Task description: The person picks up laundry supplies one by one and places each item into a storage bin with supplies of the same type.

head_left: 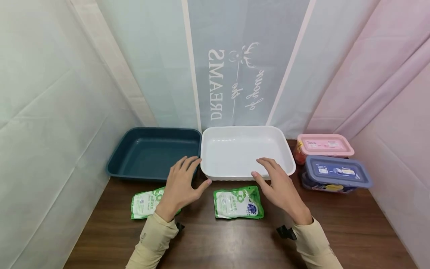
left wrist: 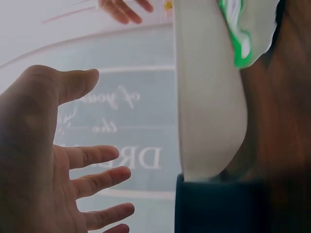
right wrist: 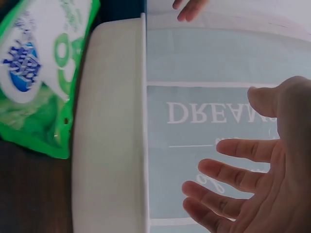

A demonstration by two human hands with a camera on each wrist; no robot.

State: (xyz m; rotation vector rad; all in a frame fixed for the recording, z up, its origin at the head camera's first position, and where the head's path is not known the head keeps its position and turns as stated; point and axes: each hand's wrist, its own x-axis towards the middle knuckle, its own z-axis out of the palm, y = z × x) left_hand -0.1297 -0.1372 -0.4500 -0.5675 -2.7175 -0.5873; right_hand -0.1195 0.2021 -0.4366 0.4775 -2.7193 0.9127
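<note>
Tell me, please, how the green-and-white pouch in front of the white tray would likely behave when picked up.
The pouch will probably bend or sag, since its outline is wavy like soft film. Its glossy-looking surface may be slippery. Lying flat, it seems unlikely to roll.

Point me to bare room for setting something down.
Bare tabletop lies in front of the right pouch, between the sleeves, and in front of the blue-lidded box. The teal tray and white tray look bare inside. Crowded: right rear, where the pink-lidded box sits close behind the blue-lidded one.
</note>
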